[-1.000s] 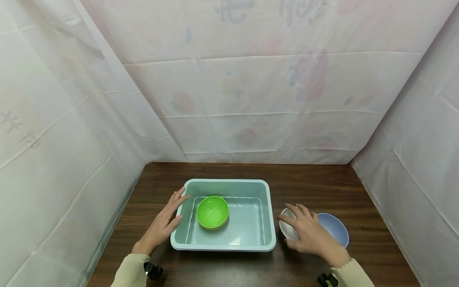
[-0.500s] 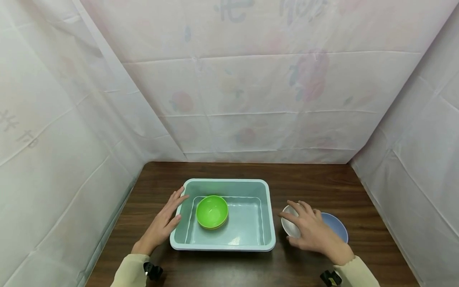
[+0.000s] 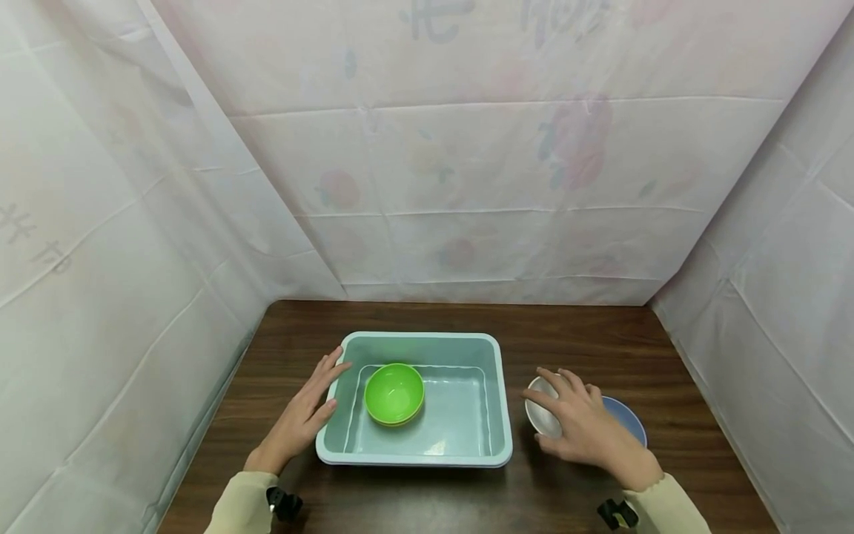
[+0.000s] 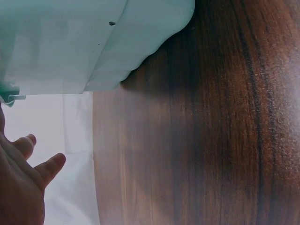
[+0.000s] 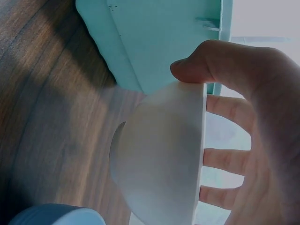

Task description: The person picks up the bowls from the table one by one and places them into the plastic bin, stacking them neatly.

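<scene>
**White bowl [image 3: 543, 420] in the right hand [image 3: 587, 429], just right of the pale green tub [image 3: 460, 415]**

From the head view: white bowl over the table [image 3: 567, 334], between tub and blue bowl [image 3: 629, 421], the latter partly hidden by the right hand. Green bowl [image 3: 394, 393] inside the tub, left of the middle, with a second rim just beneath. Left hand [image 3: 303, 415] at the tub's left rim, fingers loosely spread and nearly straight, holding nothing; contact with the rim impossible to tell.

From the right wrist only: white bowl's outer side and foot, mouth upward. Thumb hooked over the rim onto the outer wall, fingers [image 5: 227, 161] spread across the mouth and past the rim, tips hidden by the bowl; firmly around it, about as wide as the mouth. Also a strip of table between white bowl and blue bowl.

From the left wrist only: outer wall of the tub's left side, with a small dark mark [image 4: 112, 23], and two fingertips apart from that wall.

Compared with a second ago: white bowl and right hand slightly farther from the body and farther right, with less of the blue bowl in sight. Left hand, tub and green bowl practically unmoved.
</scene>
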Demonstrator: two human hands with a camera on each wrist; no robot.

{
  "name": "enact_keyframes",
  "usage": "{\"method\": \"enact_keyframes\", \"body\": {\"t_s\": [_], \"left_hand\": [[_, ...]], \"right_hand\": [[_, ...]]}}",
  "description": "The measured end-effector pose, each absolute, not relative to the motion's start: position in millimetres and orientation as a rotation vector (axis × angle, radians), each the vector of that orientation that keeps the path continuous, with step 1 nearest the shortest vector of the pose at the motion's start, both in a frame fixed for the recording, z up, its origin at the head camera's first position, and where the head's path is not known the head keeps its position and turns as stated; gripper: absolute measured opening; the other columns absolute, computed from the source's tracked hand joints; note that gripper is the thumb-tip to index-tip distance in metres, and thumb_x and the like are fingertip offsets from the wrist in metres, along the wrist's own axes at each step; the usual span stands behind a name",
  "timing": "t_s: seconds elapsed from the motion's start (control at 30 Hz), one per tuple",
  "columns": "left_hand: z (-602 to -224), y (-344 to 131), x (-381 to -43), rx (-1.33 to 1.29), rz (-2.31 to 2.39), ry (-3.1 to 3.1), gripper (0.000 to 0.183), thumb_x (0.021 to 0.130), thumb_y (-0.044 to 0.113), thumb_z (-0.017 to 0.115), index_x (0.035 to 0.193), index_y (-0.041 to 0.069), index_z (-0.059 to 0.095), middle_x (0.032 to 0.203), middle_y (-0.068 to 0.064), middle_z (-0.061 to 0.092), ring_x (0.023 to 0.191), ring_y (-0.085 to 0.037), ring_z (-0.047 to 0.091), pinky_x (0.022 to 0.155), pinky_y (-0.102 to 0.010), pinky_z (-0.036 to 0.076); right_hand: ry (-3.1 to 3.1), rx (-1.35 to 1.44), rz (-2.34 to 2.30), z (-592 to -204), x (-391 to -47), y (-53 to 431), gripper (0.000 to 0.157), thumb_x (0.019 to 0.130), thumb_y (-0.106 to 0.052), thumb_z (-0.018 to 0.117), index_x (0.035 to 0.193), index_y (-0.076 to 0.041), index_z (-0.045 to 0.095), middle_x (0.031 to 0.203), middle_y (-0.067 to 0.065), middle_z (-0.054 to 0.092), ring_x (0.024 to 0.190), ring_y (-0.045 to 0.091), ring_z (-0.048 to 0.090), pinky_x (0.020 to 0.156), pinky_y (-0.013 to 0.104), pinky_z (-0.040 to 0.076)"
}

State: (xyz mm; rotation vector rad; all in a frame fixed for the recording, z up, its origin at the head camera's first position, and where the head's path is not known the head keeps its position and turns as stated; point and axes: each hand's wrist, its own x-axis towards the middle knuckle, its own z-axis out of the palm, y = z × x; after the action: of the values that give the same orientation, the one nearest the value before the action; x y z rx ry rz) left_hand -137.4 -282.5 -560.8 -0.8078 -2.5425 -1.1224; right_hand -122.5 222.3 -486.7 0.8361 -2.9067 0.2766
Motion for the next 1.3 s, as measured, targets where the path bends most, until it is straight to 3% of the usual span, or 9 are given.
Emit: {"method": "enact_keyframes", "body": {"t_s": [0.67,1.3], "left_hand": [[-558.3,-280.7,-138.3,-0.797,-1.113,-2.575,0.066,0.098,0.005,0.056,0.16,0.02,0.039,0.172,-0.011,0.022,0.161,-0.027,0.014,0.126,-0.018,0.004],[-558.2,-282.4,-136.3,-0.801,-1.126,-2.563,0.069,0.095,-0.001,0.058,0.159,0.017,0.04,0.171,-0.011,0.022,0.161,-0.025,0.014,0.126,-0.017,0.005]], "right_hand": [[-2.904,0.766,0.327,-470.6,-130.1,219.5,0.058,0.078,-0.038,0.083,0.134,-0.034,0.067,0.151,0.019,0.051,0.129,0.053,0.05,0.083,0.073,0.046],[-2.847,0.829,0.287,-455.4,-142.6,214.2,0.059,0.079,-0.038,0.082,0.135,-0.03,0.067,0.152,0.019,0.049,0.13,0.052,0.049,0.084,0.072,0.045]]}}
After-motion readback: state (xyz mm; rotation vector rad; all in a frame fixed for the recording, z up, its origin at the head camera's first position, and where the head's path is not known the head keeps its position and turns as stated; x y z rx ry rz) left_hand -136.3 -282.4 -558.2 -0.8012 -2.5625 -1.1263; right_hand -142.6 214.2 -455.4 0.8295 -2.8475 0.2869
